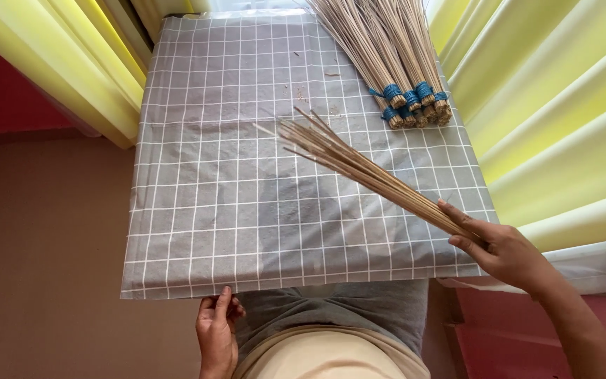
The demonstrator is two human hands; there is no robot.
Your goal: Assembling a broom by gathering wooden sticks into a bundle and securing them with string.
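My right hand [501,245] grips the near end of a loose bundle of thin tan sticks [359,167], which fans out up and to the left above a table covered in a grey checked cloth [212,203]. My left hand [216,328] rests at the cloth's near edge, fingers curled, touching the hem and holding nothing else. At the far right of the table lie several stick bundles [387,49] tied with blue cord [409,97], their bound ends pointing toward me.
Yellow curtains [562,98] hang at the right and at the far left [71,63]. A brown floor [43,267] lies left of the table. Small bits of debris [301,90] dot the cloth near the tied bundles.
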